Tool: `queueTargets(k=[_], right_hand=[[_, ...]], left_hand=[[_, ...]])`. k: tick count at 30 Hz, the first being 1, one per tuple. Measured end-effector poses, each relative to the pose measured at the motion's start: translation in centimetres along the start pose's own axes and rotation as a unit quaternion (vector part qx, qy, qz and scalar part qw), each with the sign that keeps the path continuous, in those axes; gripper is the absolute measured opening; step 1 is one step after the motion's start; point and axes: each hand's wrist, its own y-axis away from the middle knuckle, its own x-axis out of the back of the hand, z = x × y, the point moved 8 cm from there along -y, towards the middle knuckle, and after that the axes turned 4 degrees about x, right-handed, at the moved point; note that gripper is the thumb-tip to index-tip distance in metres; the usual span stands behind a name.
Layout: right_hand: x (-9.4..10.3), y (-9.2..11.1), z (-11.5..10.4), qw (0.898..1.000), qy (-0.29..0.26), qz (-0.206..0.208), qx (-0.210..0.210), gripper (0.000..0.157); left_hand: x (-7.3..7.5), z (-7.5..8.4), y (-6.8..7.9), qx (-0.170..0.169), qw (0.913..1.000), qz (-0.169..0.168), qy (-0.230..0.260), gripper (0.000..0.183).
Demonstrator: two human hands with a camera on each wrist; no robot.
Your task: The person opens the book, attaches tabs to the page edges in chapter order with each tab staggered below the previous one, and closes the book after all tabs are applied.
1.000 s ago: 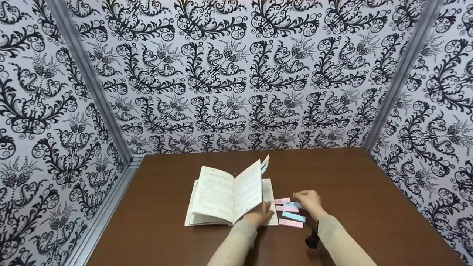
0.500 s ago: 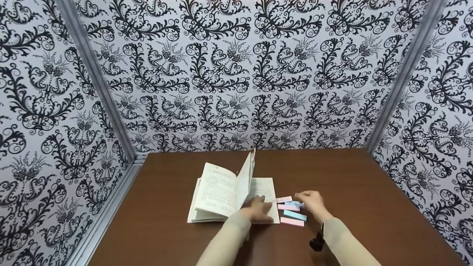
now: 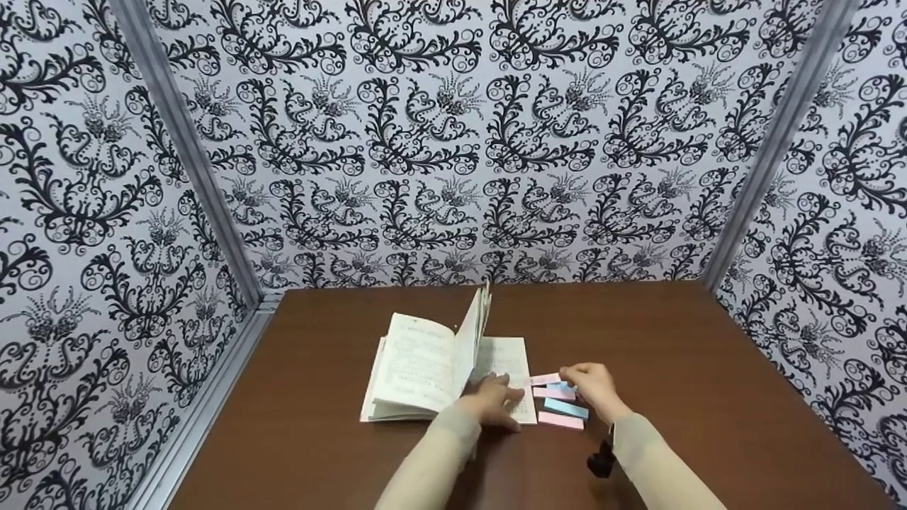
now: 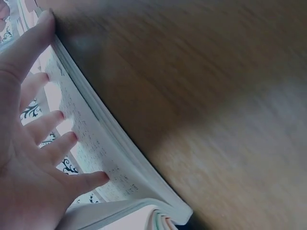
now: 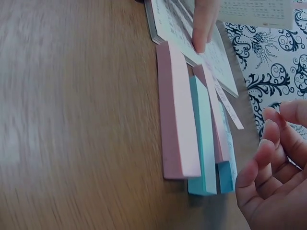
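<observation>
An open book (image 3: 418, 368) lies on the table with a block of pages (image 3: 472, 329) standing upright. My left hand (image 3: 489, 402) rests with spread fingers on the right-hand page (image 3: 506, 350), against those raised pages. One of its fingers (image 5: 204, 28) touches the page edge by a thin printed pink strip (image 5: 228, 103) that sticks out past the book. Right of it lie a pink sticky-note pad (image 5: 180, 120), a blue pad (image 5: 204, 139), and another pink and blue pair. My right hand (image 3: 595, 388) is loosely curled beside the strip's free end, nothing visible between its fingers.
The brown table (image 3: 340, 467) reaches back to a patterned wall (image 3: 453, 156), with metal posts (image 3: 198, 163) at the corners. A black object (image 3: 601, 462) hangs at the right wrist.
My left hand has slid onto the right-hand page and spread its fingers. The upper pages have swung leftward to stand upright. My right hand stays nearly in place.
</observation>
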Motion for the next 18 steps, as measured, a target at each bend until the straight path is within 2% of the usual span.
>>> queueTargets(k=[4,9,13,18], right_hand=[[-0.5,-0.3,-0.2,1.0,0.001,0.005,0.007,0.021],[-0.8,-0.4,0.0,1.0,0.0,0.006,-0.002,0.021],[-0.6,-0.4,0.7,1.0,-0.01,0.009,-0.012,0.023],[-0.1,-0.4,1.9,0.999,-0.011,0.021,-0.036,0.024]], left_hand=[[0.2,0.2,-0.2,-0.011,0.9997,0.002,-0.021,0.063],[0.1,0.0,-0.4,-0.01,0.9998,0.003,-0.017,0.061],[0.1,0.0,-0.4,-0.031,0.9988,0.021,-0.032,0.05],[0.3,0.1,-0.3,-0.061,0.997,0.041,-0.026,0.038]])
